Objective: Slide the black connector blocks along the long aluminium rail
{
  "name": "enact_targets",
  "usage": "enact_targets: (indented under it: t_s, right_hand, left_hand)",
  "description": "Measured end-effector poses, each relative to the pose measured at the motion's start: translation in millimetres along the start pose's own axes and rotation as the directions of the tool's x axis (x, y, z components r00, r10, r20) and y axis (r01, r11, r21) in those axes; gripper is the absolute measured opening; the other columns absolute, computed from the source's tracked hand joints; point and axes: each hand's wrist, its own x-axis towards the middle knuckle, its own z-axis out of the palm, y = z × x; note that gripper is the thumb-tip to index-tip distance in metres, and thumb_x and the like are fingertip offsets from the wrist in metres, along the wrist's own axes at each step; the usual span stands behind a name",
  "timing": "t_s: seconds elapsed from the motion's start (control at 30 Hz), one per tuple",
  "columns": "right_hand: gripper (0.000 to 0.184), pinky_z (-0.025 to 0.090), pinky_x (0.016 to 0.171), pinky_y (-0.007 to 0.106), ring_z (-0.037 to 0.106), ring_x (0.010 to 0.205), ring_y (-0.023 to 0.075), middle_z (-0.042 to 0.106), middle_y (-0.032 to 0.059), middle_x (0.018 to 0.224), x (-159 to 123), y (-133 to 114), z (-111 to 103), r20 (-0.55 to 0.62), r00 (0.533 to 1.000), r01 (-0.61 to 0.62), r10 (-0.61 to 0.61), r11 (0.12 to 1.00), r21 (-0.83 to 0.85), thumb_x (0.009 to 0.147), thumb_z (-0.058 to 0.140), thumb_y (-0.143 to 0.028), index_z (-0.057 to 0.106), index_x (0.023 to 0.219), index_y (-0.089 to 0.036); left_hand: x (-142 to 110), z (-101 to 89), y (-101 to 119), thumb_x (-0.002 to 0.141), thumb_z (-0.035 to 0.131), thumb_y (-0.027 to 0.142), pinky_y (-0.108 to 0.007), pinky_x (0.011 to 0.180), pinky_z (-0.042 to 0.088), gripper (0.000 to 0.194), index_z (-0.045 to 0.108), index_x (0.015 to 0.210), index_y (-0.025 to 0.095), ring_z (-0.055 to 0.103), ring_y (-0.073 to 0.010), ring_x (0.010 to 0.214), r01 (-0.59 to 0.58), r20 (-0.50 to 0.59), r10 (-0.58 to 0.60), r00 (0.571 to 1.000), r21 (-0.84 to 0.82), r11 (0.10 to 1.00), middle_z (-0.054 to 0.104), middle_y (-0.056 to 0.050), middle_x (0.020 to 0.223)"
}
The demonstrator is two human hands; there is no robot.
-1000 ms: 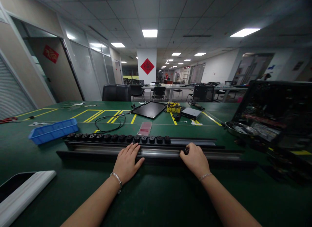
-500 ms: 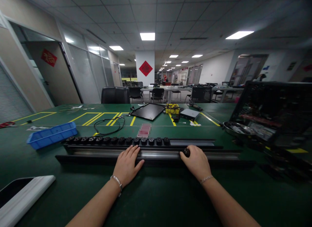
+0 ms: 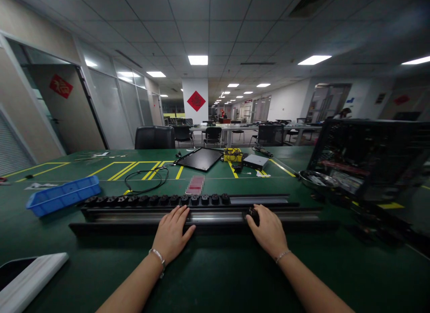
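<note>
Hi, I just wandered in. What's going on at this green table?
A person is working with bare hands at a long metal-and-black rail. Their left hand rests on it, fingers spread, while the right hand holds a small black piece at the rail. Just behind stands a row of black pieces; a blue bin sits off to the left.

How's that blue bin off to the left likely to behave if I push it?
The blue bin looks thin-walled, so it's probably light for its size. Its straight sides suggest it's fairly stiff. Being long and low, it would likely slide rather than roll or tip.
</note>
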Motion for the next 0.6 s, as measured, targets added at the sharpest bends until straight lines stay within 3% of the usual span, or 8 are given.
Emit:
enact_targets:
  t_s: [0.23, 0.6]
  right_hand:
    - [0.03, 0.034, 0.09, 0.033, 0.052, 0.104, 0.0214, 0.062, 0.0072, 0.105, 2.9, -4.9, -3.9, 0.001, 1.0, -0.001, 0.001, 0.999, 0.035, 0.079, 0.043, -0.036, 0.057, 0.101, -0.019]
    - [0.03, 0.035, 0.09, 0.034, 0.053, 0.103, 0.0223, 0.063, 0.0083, 0.102, 3.6, -3.0, -0.3, -0.045, 0.999, -0.007, 0.009, 0.998, 0.059, 0.077, 0.045, -0.034, 0.059, 0.097, -0.017]
  left_hand:
    - [0.1, 0.1, -0.7, 0.086, 0.04, 0.045, -0.042, 0.096, 0.036, 0.048, 0.049, 0.125, 0.019, 0.04, -0.0249, 0.124, 0.001, 0.014, -0.001, 1.0, 0.015, 1.0, 0.049, -0.007, 0.133]
    - [-0.4, 4.3, -3.7, 0.085, 0.039, 0.046, -0.041, 0.097, 0.035, 0.049, 0.048, 0.126, 0.02, 0.039, -0.0247, 0.125, 0.002, 0.021, -0.003, 1.0, 0.029, 1.0, 0.047, -0.007, 0.134]
